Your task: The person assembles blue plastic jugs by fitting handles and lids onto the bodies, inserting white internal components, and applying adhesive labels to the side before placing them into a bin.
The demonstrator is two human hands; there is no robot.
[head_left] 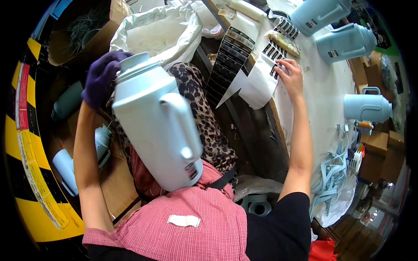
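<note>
I saw a pale-blue jug (148, 117) slanted over the person's lap (204, 130), neck leftward, handle facing right, dark sticker near its base; a white label sheet (257, 89) overhung the table (324, 95).

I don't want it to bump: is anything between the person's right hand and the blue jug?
Yes, in this view: the white sheet by the right hand and the dark label strip hanging past the table edge. Nothing visible separates the gloved left hand from the blue jug.
</note>
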